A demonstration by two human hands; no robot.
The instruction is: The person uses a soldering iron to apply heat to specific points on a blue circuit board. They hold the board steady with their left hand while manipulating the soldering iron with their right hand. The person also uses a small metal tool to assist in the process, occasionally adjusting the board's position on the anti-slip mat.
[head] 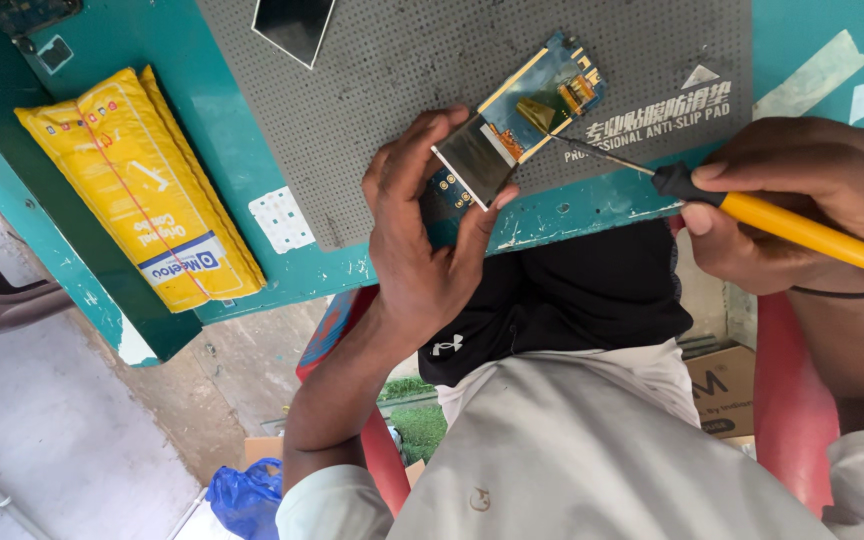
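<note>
My left hand grips a small blue circuit board with a folded-out display panel, holding it over the edge of a grey dotted anti-slip mat. My right hand holds a soldering iron with a yellow handle. Its thin metal tip rests next to the orange ribbon connector on the board.
The mat lies on a teal workbench. A yellow padded packet sits at the left of the bench. A dark glass piece lies on the mat's far side. A red chair, a cardboard box and a blue bag are below.
</note>
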